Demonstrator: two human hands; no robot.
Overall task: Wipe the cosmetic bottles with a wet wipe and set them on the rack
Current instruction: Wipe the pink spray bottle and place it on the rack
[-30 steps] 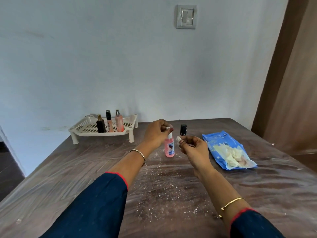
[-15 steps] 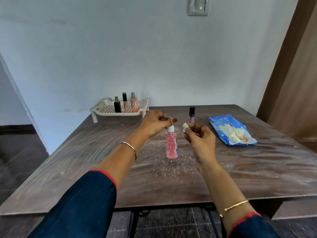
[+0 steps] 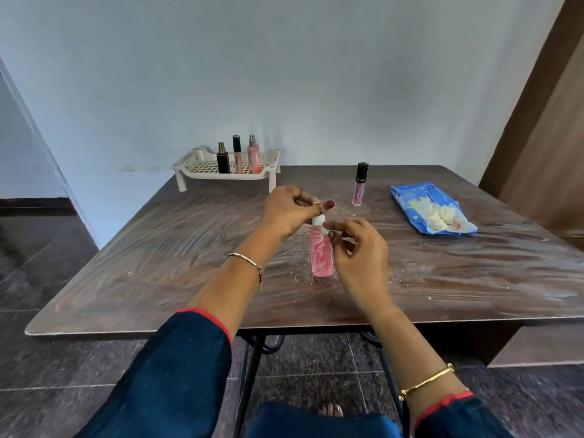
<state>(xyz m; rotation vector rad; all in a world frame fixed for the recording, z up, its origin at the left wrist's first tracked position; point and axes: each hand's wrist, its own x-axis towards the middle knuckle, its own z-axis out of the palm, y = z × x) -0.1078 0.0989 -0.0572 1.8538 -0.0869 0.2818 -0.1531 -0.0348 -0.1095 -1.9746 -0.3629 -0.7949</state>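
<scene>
Thumb and fingers of the left hand (image 3: 292,213) curl in from above and pinch the white cap (image 3: 317,220) of the pink bottle (image 3: 321,256). Bottle stands upright on the table (image 3: 151,267), near the middle, white specks scattered on the surface around its base. Right hand (image 3: 360,251) just beside the bottle's shoulder, fingers curled inward toward the neck. Fingertips blurred and pale there; cannot tell whether they pinch anything or touch the bottle.

Rack (image 3: 199,167) at the far left corner against the wall, well apart from both hands. Three bottles upright on it in a row: black bottle (image 3: 222,161), black-capped tube (image 3: 237,156), pink spray bottle (image 3: 253,156). One lip gloss tube (image 3: 359,188) stands alone on the table beyond the hands. Blue wipe pack (image 3: 423,200) lies flat to the right, opened, pale wipes showing.
</scene>
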